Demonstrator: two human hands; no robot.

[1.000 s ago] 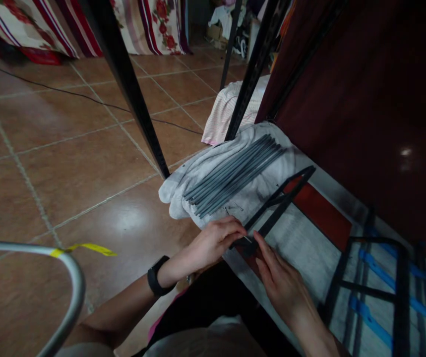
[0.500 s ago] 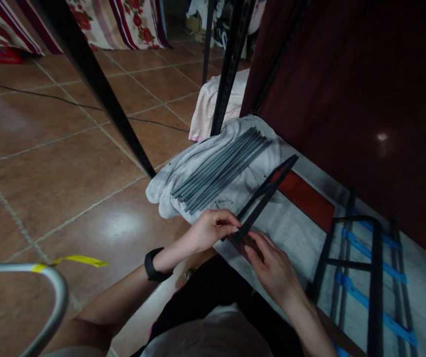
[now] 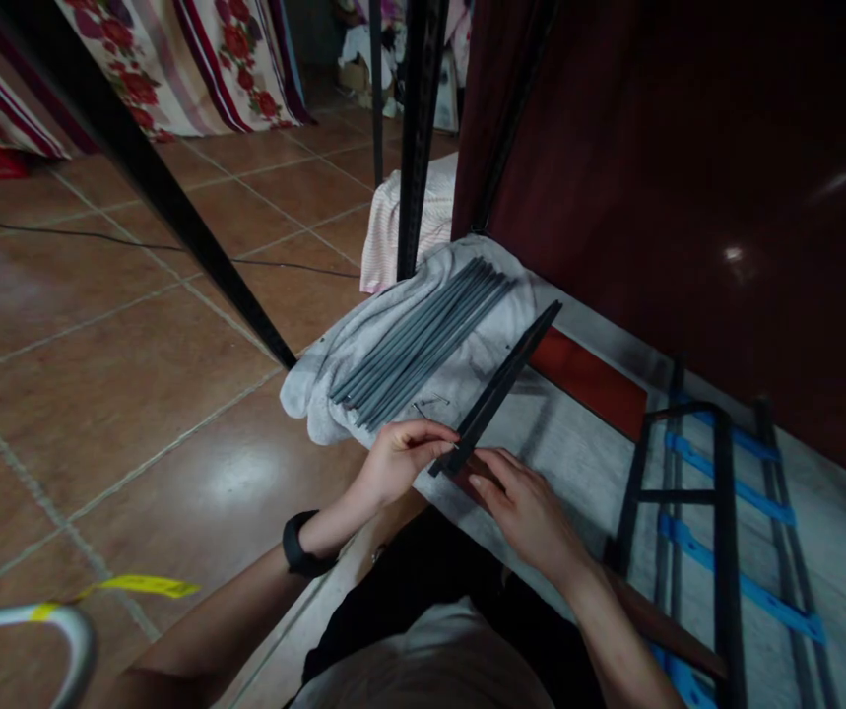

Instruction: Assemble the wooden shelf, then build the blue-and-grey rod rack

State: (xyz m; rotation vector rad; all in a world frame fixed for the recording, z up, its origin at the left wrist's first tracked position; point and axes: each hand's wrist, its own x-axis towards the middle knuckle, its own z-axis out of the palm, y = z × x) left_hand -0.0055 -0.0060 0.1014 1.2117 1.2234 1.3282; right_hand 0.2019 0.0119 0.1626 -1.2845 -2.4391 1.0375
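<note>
My left hand (image 3: 397, 459) pinches the near end of a pair of long black bars (image 3: 500, 384) that slant up and away to the right. My right hand (image 3: 522, 507) lies just right of that end, fingers curled toward it and touching the bars' tip. A bundle of several grey rods (image 3: 419, 340) rests on a pale grey cloth (image 3: 319, 394) just beyond my hands. A black watch sits on my left wrist.
A black frame with blue straps (image 3: 718, 532) lies to the right on a grey sheet with a red patch (image 3: 589, 379). Black posts (image 3: 415, 138) and a slanted black leg (image 3: 171, 197) stand ahead. A dark red panel (image 3: 688, 197) rises on the right. Tiled floor lies to the left.
The two black bars, spread in a V before, have closed together into one line. My hands stay at their near end while the view drifts slightly.
</note>
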